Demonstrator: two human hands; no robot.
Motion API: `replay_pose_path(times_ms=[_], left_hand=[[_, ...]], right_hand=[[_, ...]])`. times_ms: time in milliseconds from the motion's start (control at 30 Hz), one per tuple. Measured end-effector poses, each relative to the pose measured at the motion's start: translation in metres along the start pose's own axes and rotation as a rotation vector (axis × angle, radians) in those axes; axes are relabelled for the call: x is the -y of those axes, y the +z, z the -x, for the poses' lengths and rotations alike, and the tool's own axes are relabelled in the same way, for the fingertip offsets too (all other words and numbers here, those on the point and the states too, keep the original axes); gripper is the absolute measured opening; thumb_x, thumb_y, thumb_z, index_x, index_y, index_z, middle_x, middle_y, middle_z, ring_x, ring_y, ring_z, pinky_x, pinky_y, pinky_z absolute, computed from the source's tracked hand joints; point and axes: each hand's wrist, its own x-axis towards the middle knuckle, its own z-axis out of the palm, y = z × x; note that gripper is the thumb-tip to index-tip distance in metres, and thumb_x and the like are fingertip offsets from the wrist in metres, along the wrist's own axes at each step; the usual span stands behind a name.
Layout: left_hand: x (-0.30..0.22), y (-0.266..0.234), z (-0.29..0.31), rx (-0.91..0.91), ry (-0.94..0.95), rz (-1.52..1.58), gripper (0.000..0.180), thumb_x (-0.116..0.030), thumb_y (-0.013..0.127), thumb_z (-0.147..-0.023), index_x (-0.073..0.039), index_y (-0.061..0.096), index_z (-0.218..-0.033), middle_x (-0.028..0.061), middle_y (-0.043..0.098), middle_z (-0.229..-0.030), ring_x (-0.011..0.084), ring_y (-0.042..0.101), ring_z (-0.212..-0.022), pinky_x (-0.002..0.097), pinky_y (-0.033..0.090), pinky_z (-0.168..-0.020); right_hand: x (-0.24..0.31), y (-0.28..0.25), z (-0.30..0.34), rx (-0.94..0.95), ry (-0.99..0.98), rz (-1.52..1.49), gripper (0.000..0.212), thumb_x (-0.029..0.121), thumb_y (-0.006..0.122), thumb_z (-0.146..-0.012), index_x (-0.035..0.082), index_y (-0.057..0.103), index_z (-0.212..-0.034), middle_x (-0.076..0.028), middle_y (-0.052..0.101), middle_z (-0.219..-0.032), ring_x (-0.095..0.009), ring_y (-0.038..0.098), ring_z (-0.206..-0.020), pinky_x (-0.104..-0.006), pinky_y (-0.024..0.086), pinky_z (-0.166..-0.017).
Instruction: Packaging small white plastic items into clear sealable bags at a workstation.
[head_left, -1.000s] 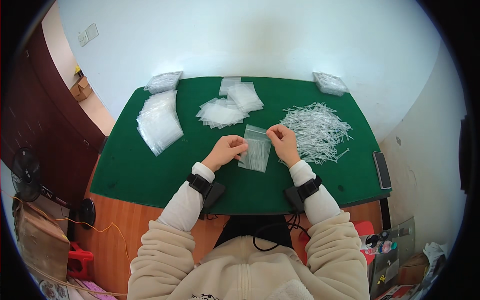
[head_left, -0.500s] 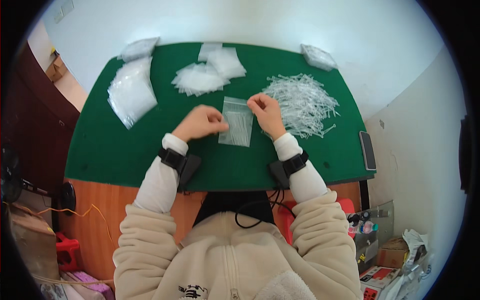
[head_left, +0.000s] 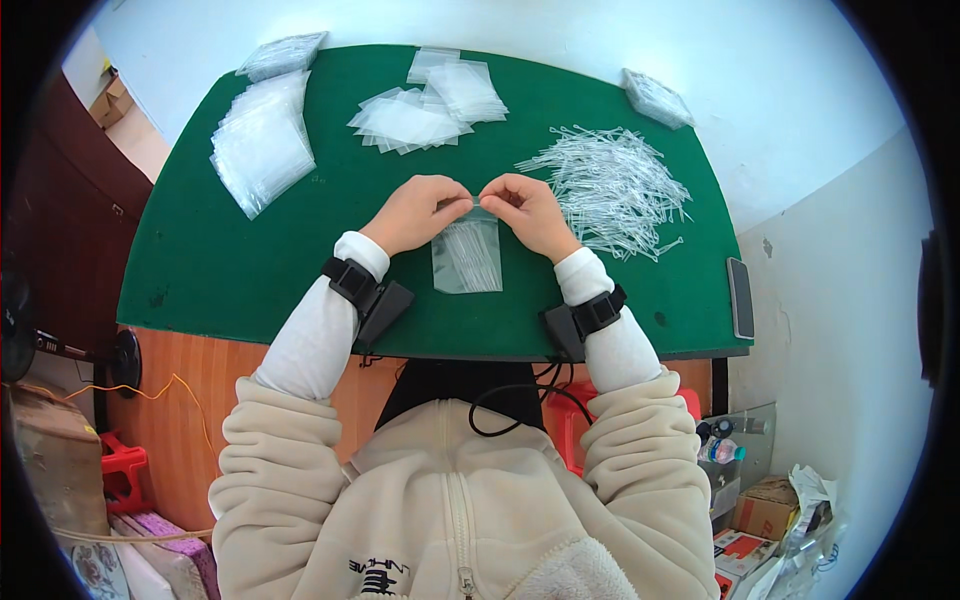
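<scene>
In front of me on the green table lies a clear zip bag with several thin clear plastic sticks inside. My left hand pinches its top edge near the middle. Right beside it, my right hand pinches the same edge, the fingertips of both hands nearly meeting. The fingers cover most of the bag's closure. To the right of my right hand spreads a loose heap of clear plastic sticks with small looped ends.
Fanned empty clear bags lie at the back middle, and a larger stack of bags lies at left. Packed bundles sit at the back left and back right corners. A phone rests by the right edge.
My left hand has moved from the bag's left side up to its top edge. My right hand has shifted slightly, and both now pinch there together. The view has tilted a little.
</scene>
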Motion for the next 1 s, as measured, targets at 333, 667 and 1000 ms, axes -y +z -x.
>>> replay_pose_path(times_ms=[333, 667, 1000], left_hand=[[0.000, -0.002, 0.005, -0.060, 0.017, -0.053, 0.014, -0.012, 0.059, -0.081, 0.001, 0.061, -0.086, 0.0120, 0.059, -0.077, 0.0247, 0.055, -0.068, 0.0311, 0.043, -0.063], [0.012, -0.002, -0.001, -0.015, -0.067, -0.088, 0.017, -0.016, 0.060, -0.080, 0.000, 0.064, -0.086, 0.0137, 0.062, -0.082, 0.0275, 0.060, -0.075, 0.0339, 0.047, -0.067], [0.006, 0.004, -0.004, -0.049, -0.021, -0.053, 0.015, -0.012, 0.060, -0.082, 0.000, 0.062, -0.091, 0.0079, 0.055, -0.075, 0.0183, 0.051, -0.064, 0.0267, 0.042, -0.060]], right_hand=[[0.001, 0.005, 0.004, -0.031, -0.027, 0.099, 0.011, 0.011, 0.063, -0.082, 0.001, 0.063, -0.083, 0.001, 0.057, -0.068, -0.004, 0.046, -0.060, -0.0200, 0.040, -0.055], [-0.015, -0.003, -0.004, -0.163, -0.175, 0.187, 0.012, 0.012, 0.064, -0.081, 0.000, 0.063, -0.085, -0.002, 0.061, -0.073, -0.008, 0.054, -0.066, -0.0228, 0.045, -0.061], [-0.015, -0.003, 0.002, -0.056, -0.246, 0.264, 0.013, 0.015, 0.064, -0.081, 0.003, 0.064, -0.085, -0.002, 0.061, -0.072, -0.008, 0.054, -0.063, -0.0215, 0.044, -0.060]])
